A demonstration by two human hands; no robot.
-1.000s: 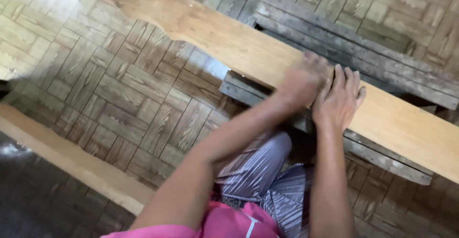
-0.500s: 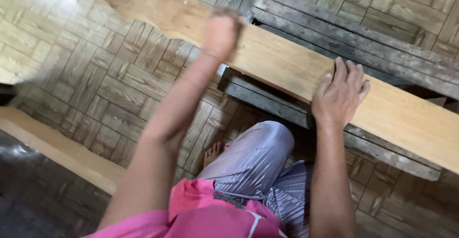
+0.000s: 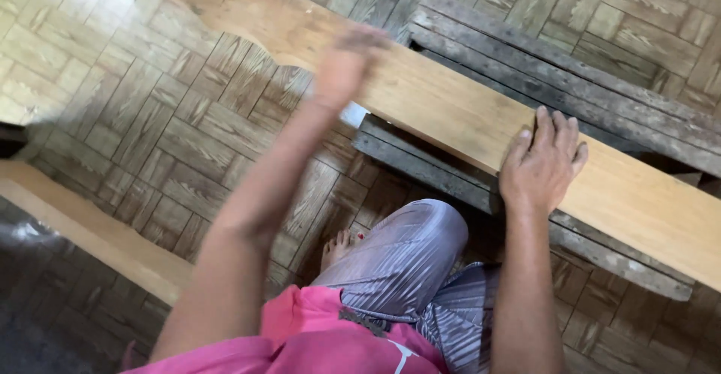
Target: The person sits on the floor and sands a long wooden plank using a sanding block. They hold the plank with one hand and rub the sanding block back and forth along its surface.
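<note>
Plank (image 3: 451,111) of pale wood lies slantwise over grey slats (image 3: 601,96) on the parquet floor (image 3: 150,119), right hand (image 3: 542,164) flat and spread on its near edge, left hand (image 3: 347,62) blurred upon it, grip unclear.

A single view is given, taken from a head-worn camera looking steeply down, close above a long wooden plank (image 3: 451,111), both forearms and a patterned floor (image 3: 150,119).
</note>
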